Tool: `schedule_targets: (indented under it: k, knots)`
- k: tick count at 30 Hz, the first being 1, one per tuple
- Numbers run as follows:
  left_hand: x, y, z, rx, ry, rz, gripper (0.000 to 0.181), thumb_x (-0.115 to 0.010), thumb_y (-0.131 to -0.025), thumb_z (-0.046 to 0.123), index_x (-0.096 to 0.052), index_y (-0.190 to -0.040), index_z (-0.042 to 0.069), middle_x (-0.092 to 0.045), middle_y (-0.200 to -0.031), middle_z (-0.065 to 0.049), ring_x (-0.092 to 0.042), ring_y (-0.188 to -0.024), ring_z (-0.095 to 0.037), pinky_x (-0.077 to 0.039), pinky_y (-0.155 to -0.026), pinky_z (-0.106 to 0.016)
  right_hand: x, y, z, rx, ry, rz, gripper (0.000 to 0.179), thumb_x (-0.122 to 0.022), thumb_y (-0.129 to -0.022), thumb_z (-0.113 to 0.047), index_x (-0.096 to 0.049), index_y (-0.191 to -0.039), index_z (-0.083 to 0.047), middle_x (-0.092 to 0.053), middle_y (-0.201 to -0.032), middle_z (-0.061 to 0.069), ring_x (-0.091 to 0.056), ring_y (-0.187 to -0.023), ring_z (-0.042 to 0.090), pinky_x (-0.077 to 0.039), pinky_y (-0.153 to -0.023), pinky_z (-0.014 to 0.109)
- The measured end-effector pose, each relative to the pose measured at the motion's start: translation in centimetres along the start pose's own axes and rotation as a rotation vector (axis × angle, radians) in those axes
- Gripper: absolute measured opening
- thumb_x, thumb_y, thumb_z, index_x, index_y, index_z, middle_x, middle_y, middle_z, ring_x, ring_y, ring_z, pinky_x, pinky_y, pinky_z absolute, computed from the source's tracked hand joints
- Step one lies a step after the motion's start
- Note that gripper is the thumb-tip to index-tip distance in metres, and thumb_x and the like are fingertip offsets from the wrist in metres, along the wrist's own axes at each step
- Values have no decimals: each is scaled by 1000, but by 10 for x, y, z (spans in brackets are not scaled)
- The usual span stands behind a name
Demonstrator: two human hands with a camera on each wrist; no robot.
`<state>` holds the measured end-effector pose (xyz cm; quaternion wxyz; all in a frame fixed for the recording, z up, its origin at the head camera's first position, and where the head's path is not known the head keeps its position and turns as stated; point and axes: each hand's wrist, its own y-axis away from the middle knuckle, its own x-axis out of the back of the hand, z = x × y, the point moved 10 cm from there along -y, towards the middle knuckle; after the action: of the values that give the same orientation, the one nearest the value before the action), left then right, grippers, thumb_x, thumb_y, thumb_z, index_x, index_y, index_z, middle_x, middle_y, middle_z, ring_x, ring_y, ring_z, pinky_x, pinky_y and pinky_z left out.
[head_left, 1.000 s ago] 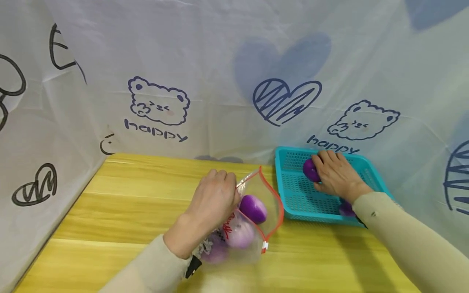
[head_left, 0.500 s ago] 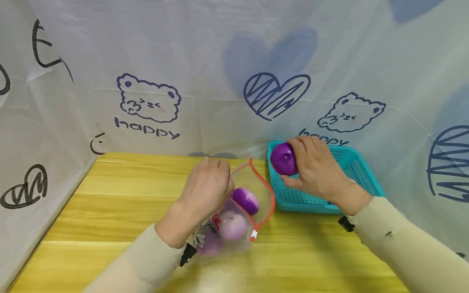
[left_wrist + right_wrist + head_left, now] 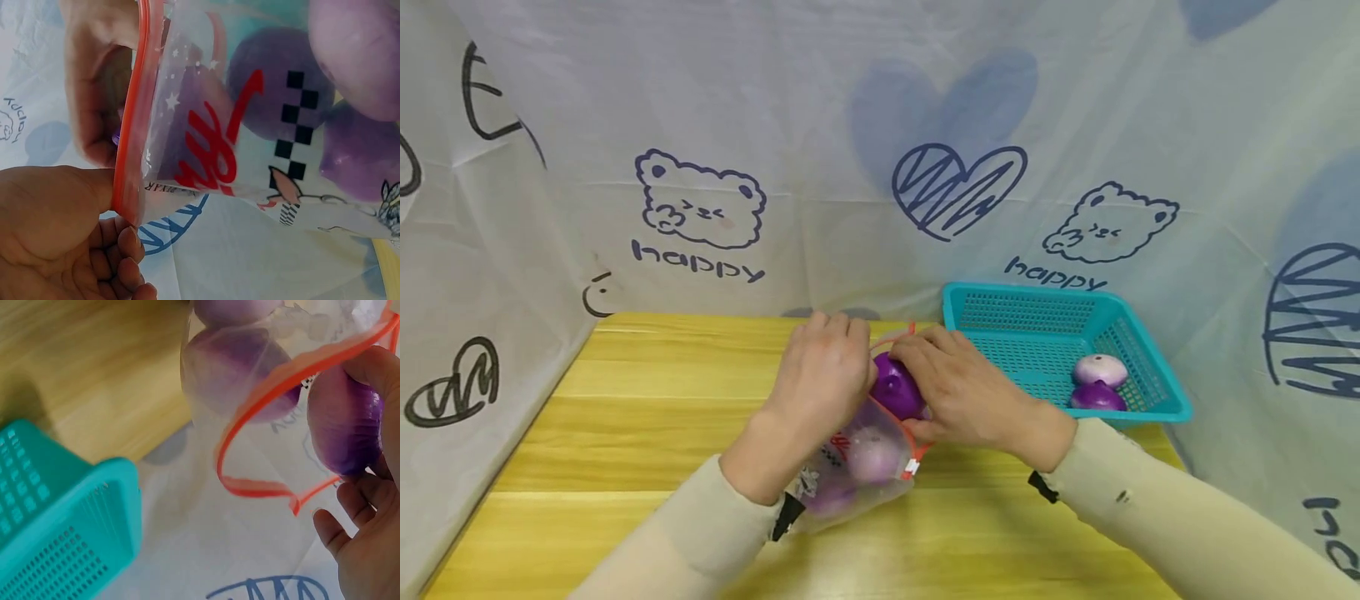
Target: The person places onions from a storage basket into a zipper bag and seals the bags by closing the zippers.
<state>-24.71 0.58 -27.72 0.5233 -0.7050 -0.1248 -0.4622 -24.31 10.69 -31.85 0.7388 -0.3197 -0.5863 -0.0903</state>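
My left hand (image 3: pixel 822 371) pinches the red zip edge (image 3: pixel 130 144) of a clear zip bag (image 3: pixel 883 493) between thumb and fingers, holding up one side of its mouth. Several purple-and-white onions show through the plastic, one of them a pale onion (image 3: pixel 872 454). In my right hand (image 3: pixel 966 392) is another purple onion (image 3: pixel 895 387), held between thumb and fingers at the open mouth of the bag. The right wrist view shows this onion (image 3: pixel 344 422) just inside the red rim (image 3: pixel 262 394). A white slider (image 3: pixel 912 467) sits at the near corner of the zip.
At the right, a turquoise basket (image 3: pixel 1037 292) stands on the yellow wooden table (image 3: pixel 647 400). Two onions lie in its right end, a pale one (image 3: pixel 1101 370) and a purple one (image 3: pixel 1097 397). A white printed cloth (image 3: pixel 820 125) hangs behind and at the sides.
My right hand has lifted an onion out of the basket and carried it left to the bag's mouth. The left hand keeps its grip on the bag. The view has shifted slightly.
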Motion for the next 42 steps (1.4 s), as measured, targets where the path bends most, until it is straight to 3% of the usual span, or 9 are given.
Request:
schedule_targets:
  k: [6,12,16,21,23,26,33,36,42]
  knots:
    - [-2,-1,2,9,2,-3,20,-74,-88,14,-58,-82,5,-58,-75,-9,-53,-71,-30,-42,-59,-40,-15,-2,-4,18,24,-53,76,-79,-85,-55,-54,-141,-10,-64,-133,5,-56,-123,29,-47,-94,44]
    - [7,-1,-7,15,12,42,16,-71,-87,10,-59,-80,3,-60,-73,-11,-55,-68,-33,-46,-59,-43,-13,1,-2,4,82,-4,76,-71,-89,-62,-58,-145,-13,-64,-136,8,-57,-123,32,-48,-96,47]
    - [19,0,-19,72,44,49,13,-64,-85,6,-55,-75,3,-55,-70,-12,-51,-65,-34,-43,-57,-43,-5,19,26,-242,7,43,68,-75,-89,-57,-64,-131,-4,-66,-117,12,-57,-104,32,-48,-86,45]
    - [27,0,-26,123,71,32,17,-63,-85,6,-51,-73,4,-49,-67,-10,-47,-63,-32,-40,-54,-43,-32,49,55,-608,-309,-142,29,-74,-96,-39,-72,-97,-10,-66,-85,0,-56,-76,18,-49,-70,35]
    - [27,0,-23,108,43,37,19,-64,-85,6,-51,-72,4,-49,-66,-10,-47,-61,-32,-40,-53,-42,-41,52,54,-662,-430,-186,18,-69,-98,-28,-69,-85,-15,-61,-73,-6,-50,-65,12,-43,-61,29]
    - [29,2,-13,79,-8,37,20,-66,-82,6,-51,-69,4,-50,-63,-10,-49,-58,-32,-42,-49,-42,-42,50,52,-707,-571,-136,21,-61,-97,-16,-60,-77,-16,-49,-63,-7,-39,-56,10,-34,-55,26]
    - [46,0,3,85,3,65,22,-66,-76,6,-47,-65,8,-47,-59,-6,-49,-55,-31,-40,-46,-41,-35,36,62,-788,-592,-48,19,-57,-92,-17,-54,-73,-15,-45,-60,-3,-42,-54,14,-34,-51,29]
    - [37,-4,4,85,-39,77,20,-68,-78,5,-51,-67,6,-52,-61,-7,-51,-57,-31,-41,-47,-41,-39,31,64,-776,-555,-67,18,-58,-93,-17,-58,-75,-13,-47,-61,-3,-44,-54,15,-34,-51,29]
    - [-7,-2,4,28,-144,-4,16,-66,-87,6,-58,-73,5,-57,-67,-9,-54,-64,-29,-41,-53,-39,-53,32,68,-745,-422,-115,20,-60,-96,-19,-59,-77,-13,-48,-62,-3,-43,-57,14,-34,-53,28]
